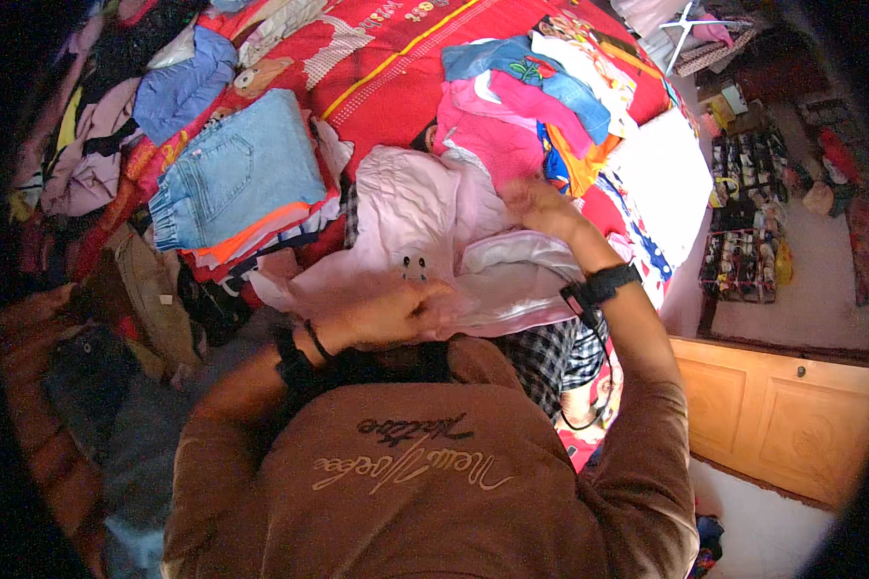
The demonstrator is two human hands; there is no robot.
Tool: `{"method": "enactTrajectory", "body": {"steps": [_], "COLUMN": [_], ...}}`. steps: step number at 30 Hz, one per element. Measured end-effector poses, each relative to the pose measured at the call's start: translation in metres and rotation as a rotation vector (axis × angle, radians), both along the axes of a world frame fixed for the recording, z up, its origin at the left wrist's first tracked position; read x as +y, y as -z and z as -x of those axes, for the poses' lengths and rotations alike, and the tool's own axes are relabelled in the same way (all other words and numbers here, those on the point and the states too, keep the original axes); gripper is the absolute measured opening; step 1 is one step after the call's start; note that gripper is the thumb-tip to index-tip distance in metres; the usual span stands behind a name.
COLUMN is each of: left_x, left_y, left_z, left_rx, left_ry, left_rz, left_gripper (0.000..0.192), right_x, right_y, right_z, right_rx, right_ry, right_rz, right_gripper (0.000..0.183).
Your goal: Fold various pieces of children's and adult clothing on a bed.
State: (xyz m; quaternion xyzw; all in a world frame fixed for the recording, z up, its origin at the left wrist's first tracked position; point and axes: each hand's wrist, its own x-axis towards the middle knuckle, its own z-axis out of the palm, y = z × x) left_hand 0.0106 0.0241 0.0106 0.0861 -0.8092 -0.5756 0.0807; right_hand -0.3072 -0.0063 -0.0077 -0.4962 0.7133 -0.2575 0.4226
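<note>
A pale pink garment (405, 210) with a zip edge and small dark eye-like dots is spread over my lap, its layers partly folded. My left hand (376, 311) lies over its near left part, fingers bent against the cloth and blurred. At the garment's upper right edge is my right hand (543, 210), also blurred, close to a bright pink garment (489, 137). Whether either hand grips the fabric cannot be told. Black bands circle both wrists, and a cable hangs from the right one (608, 286).
Left of the pink garment stands a folded stack topped with light-blue jeans (239, 174). Denim and orange clothes (583, 163) lie to the right on a red blanket (384, 94). Loose clothes (188, 83) pile up far left. A wooden cabinet (775, 398) stands lower right.
</note>
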Motion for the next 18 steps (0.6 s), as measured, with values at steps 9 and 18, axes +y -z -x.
{"method": "enactTrajectory", "body": {"steps": [9, 18], "left_x": [-0.008, -0.004], "left_y": [0.022, 0.018], "left_z": [0.003, 0.017], "left_rx": [-0.085, -0.271], "left_ry": [0.021, 0.068], "left_rz": [0.463, 0.465], "left_gripper": [0.022, 0.026], "right_x": [0.08, 0.118], "right_y": [-0.034, -0.056], "right_z": [0.021, 0.141], "right_rx": [0.826, -0.416], "right_ry": [-0.487, 0.702], "right_rz": [-0.106, 0.293], "right_gripper": [0.038, 0.022]}}
